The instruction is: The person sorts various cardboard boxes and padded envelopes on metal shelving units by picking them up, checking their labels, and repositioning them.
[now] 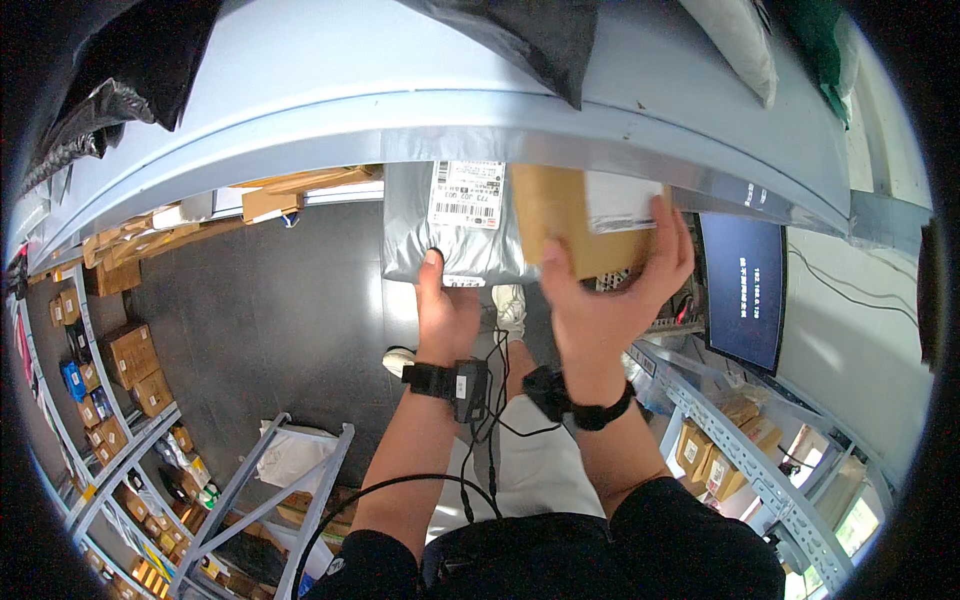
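My left hand [447, 307] grips the near edge of a grey plastic mailer bag [405, 217], thumb on top. A white shipping label with barcodes [466, 196] is stuck on the bag. To its right, my right hand [611, 292] holds a brown cardboard box [551, 217], fingers around its right side and thumb at the near left. A white label [619, 199] covers part of the box. The far ends of both parcels are at the front edge of a metal shelf, which seems to cover them. Black straps with small devices sit on both wrists.
Black plastic bags [517, 37] overhang the light metal shelf [315, 67] ahead. On the right are a lit monitor [742, 292] and a perforated metal rack [765, 465] with boxes. Racks of parcels [131, 352] stand left, with a metal frame [262, 495] nearer. Loose cables [480, 427] hang between my forearms.
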`<state>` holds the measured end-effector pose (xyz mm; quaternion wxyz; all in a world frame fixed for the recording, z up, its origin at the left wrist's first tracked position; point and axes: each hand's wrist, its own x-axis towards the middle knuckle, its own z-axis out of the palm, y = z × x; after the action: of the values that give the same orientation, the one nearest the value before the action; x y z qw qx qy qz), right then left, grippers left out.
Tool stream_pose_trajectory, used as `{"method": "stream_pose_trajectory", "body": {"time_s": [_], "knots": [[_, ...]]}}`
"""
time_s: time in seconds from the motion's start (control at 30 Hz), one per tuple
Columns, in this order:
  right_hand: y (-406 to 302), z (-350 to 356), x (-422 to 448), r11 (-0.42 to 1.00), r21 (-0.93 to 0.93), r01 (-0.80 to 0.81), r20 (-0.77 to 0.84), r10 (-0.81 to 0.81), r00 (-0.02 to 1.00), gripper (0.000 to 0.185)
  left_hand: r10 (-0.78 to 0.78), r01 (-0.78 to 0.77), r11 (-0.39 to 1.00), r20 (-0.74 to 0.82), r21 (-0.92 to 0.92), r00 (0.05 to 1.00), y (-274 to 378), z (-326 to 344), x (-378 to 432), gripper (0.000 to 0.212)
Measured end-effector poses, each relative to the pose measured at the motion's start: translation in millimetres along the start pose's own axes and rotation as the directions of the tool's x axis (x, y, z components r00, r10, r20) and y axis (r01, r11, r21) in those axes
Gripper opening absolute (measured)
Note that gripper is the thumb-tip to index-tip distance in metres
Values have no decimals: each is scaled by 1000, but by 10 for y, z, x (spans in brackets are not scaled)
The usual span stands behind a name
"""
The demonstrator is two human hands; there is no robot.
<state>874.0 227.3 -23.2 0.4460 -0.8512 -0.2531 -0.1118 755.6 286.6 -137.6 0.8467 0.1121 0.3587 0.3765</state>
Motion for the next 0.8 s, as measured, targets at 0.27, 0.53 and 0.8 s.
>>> {"method": "stream_pose_trajectory", "body": {"time_s": [0.27,0.53,0.8], "knots": [[-263,475,-384,999,35,4,207,-11,978,98,-201,191,979,162,71,966,189,-48,-3,85],[93,289,-147,953,259,161,453,-266,851,82,-206,192,978,214,84,955,320,-209,-1,83],[125,534,280,903,363,-231,674,-84,734,60,-192,195,981,189,0,963,368,-83,61,75]]}}
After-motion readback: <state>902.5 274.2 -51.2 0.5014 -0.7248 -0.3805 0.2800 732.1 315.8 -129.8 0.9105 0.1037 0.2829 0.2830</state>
